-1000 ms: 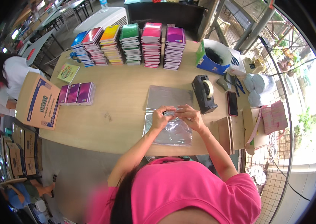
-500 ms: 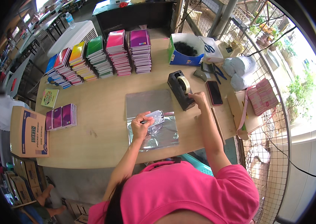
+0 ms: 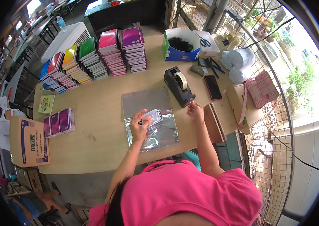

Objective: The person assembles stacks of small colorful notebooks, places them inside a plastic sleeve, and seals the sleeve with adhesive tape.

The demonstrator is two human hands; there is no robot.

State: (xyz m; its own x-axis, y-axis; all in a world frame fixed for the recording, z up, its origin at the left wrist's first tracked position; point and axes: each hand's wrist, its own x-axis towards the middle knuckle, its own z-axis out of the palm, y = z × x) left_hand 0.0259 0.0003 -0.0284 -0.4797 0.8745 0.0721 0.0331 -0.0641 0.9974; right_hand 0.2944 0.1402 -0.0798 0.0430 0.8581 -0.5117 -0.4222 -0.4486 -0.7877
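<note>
You hold the packet (image 3: 155, 116) in your left hand (image 3: 140, 125), at the centre of the frame, with thumb and fingers closed on its left side. The packet is small, pale and in clear wrap, and is tilted above the film (image 3: 140, 101). The film lies flat on the table (image 3: 95, 109), its lower part glossy and creased.

Your right hand (image 3: 196, 111) is right of centre, at the lower end of the tape dispenser (image 3: 174, 83). Its fingers are drawn together at that end; you cannot be confirmed as gripping tape, as the fingertips are too small to tell. The dispenser is black, carries a pale roll and sits slanted just beyond the film's upper right corner.

To the right of the dispenser lies a dark-screened phone (image 3: 213, 87). A brown board (image 3: 214, 123) is just right of your right hand. Six notebook stacks (image 3: 133, 51), sorted by cover colour, stand in a row across the upper left. Purple notebooks (image 3: 60, 122) sit at the left, touching or just beside a carton (image 3: 30, 141); you cannot tell which from this view.
</note>
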